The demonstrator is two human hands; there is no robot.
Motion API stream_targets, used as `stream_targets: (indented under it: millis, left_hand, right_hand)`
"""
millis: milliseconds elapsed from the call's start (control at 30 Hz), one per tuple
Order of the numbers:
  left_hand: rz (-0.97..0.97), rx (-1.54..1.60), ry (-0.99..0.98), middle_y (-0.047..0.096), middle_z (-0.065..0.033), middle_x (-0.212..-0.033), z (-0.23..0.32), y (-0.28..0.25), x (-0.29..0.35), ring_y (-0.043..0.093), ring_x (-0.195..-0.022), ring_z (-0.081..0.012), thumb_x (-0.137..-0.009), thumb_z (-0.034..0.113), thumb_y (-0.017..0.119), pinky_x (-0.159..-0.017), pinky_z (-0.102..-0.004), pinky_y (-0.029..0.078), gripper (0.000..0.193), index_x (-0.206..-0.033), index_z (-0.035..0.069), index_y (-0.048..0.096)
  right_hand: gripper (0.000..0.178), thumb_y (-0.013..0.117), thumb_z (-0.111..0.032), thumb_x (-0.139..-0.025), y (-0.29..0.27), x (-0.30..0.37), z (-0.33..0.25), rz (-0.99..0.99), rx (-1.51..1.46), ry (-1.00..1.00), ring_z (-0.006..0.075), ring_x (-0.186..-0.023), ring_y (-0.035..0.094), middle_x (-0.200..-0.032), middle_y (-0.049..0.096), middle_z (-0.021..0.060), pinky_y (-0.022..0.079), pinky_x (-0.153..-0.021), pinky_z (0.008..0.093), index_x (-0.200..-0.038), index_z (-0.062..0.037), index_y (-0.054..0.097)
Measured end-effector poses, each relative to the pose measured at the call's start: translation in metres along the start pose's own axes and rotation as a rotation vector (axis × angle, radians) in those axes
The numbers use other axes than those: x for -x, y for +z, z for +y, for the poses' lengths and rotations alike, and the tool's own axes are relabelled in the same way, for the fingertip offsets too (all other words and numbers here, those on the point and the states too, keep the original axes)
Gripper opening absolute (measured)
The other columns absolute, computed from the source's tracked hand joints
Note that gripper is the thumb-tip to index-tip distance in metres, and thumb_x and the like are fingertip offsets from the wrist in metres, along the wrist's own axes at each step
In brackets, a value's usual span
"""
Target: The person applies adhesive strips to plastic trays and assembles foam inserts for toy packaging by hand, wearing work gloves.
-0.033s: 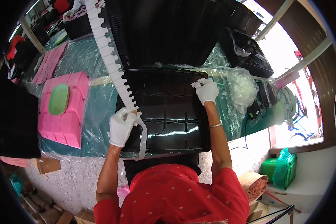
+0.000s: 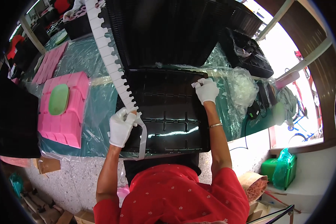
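My left hand, in a white glove, is closed at the near end of a long white strip with a notched edge. The strip slants up toward the far left. From beside that hand a pale, partly see-through backing strip hangs down over the left side of a glossy black tray. My right hand, also gloved, is at the tray's far right corner. It is closed in a pinch on a small white piece.
Tall black stacked trays stand behind. To the left lie pink foam pieces with a green oval dish on top. Crumpled clear plastic and a black cable are at the right. Plastic film covers the green table.
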State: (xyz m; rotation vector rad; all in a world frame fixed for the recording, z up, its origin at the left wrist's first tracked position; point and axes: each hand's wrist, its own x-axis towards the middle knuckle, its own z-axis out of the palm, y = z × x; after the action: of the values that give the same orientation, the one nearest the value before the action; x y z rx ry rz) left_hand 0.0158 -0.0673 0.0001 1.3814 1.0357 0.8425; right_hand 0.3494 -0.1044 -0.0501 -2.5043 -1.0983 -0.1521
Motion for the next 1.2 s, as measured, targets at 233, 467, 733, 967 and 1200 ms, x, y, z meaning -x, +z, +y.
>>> stream_targets:
  millis: [233,467,733,967,1200]
  left_hand:
    - [-0.01,0.05,0.015,0.067,-0.0041,-0.077,-0.001,0.002,0.0,0.057,-0.059,-0.0056,-0.091,0.01,0.061,-0.053,-0.0206,0.044,0.016,-0.095,-0.004,0.068]
    - [0.023,0.067,0.02,0.069,-0.0048,-0.079,0.001,0.003,0.001,0.057,-0.06,-0.0045,-0.09,0.011,0.06,-0.052,-0.0194,0.042,0.017,-0.097,-0.003,0.068]
    - [-0.057,0.129,-0.001,0.066,-0.0026,-0.075,-0.001,0.003,-0.013,0.057,-0.06,-0.0053,-0.09,0.014,0.058,-0.054,-0.0194,0.043,0.021,-0.096,-0.003,0.069]
    - [-0.06,0.123,0.036,0.066,-0.0031,-0.074,0.0,0.011,-0.005,0.058,-0.061,-0.0054,-0.09,0.011,0.06,-0.056,-0.0209,0.045,0.018,-0.096,-0.002,0.069]
    - [-0.027,0.096,0.095,0.065,-0.006,-0.07,0.01,0.018,-0.012,0.059,-0.061,-0.007,-0.085,0.008,0.062,-0.055,-0.0233,0.047,0.014,-0.088,-0.004,0.069]
  right_hand:
    - [0.03,0.074,-0.035,-0.075,-0.015,0.002,-0.015,-0.014,0.109,-0.009,0.0307,-0.094,0.062,-0.097,0.066,0.0102,0.05,-0.074,0.0459,-0.095,-0.0129,0.071]
    - [0.021,0.064,-0.026,-0.084,-0.022,0.03,-0.007,0.174,0.12,-0.596,0.0235,-0.1,0.06,-0.106,0.067,0.0041,0.041,-0.091,0.0427,-0.099,-0.013,0.07]
    - [0.02,0.068,-0.02,-0.086,-0.037,0.068,-0.053,-0.125,-0.73,-0.353,0.0242,-0.09,0.065,-0.102,0.068,0.0097,0.05,-0.081,0.0331,-0.101,-0.0057,0.07]
    - [0.017,0.069,-0.009,-0.082,-0.047,0.116,-0.125,-0.573,-1.11,-0.139,0.0171,-0.08,0.066,-0.089,0.068,0.009,0.051,-0.072,0.0275,-0.095,0.0014,0.068]
    - [0.009,0.069,-0.008,-0.076,-0.048,0.127,-0.133,0.048,-0.637,-0.621,0.0278,-0.074,0.059,-0.081,0.062,0.0085,0.046,-0.069,0.0388,-0.081,-0.0056,0.062]
